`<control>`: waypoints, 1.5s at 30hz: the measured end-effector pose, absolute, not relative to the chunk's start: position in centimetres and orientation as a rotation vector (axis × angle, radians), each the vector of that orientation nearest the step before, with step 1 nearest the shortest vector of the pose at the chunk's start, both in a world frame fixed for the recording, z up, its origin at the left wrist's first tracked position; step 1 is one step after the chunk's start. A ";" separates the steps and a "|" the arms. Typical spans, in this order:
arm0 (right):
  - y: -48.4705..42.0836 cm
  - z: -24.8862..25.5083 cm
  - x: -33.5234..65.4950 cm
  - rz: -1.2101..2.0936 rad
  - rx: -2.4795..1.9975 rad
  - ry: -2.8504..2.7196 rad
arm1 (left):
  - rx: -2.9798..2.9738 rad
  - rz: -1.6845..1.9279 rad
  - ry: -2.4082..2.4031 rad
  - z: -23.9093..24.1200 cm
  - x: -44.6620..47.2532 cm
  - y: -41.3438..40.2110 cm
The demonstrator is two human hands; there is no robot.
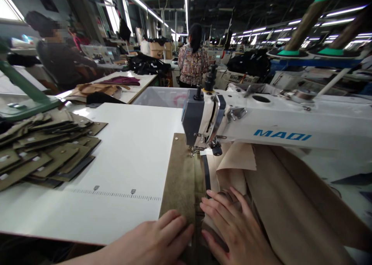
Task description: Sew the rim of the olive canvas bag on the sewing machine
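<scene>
Left hand (pixel 157 238): flat, fingers spread, palm down on olive strip (pixel 183 179); gripping nothing, pressing only.
Right hand (pixel 232 226): flat, open, pressing tan fabric (pixel 290 203) just right of the strip; nothing pinched.
Olive strip: under both hands, long axis running straight away from them to needle (pixel 192 151) of sewing machine (pixel 276 125); far end already past the needle, near end hidden beneath the palms.
Dark zipper tape (pixel 206 174): alongside strip, same axis, just ahead of right fingertips.
Progress, by judgement: part beyond the needle likely stitched; stretch between needle and hands left.
Far left of hands: stack of olive pieces (pixel 43 152) on white table (pixel 130 148).
</scene>
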State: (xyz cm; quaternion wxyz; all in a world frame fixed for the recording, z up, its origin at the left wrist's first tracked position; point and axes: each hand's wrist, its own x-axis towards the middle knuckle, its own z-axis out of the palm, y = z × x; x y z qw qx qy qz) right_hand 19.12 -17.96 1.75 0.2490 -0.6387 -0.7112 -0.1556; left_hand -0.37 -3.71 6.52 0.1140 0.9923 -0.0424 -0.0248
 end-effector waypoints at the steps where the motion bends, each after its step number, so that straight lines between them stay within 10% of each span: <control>1: -17.9 1.6 19.2 -0.472 -1.718 -1.950 | 2.904 -0.125 -0.066 7.1 0.2 -3.2; 15: -15.8 0.1 20.8 -0.568 -1.690 -1.887 | 2.813 -0.546 -0.398 8.5 3.5 2.4; 45: -10.2 0.6 26.0 -0.472 -1.919 -1.934 | 2.731 -0.048 -0.241 4.5 8.3 8.4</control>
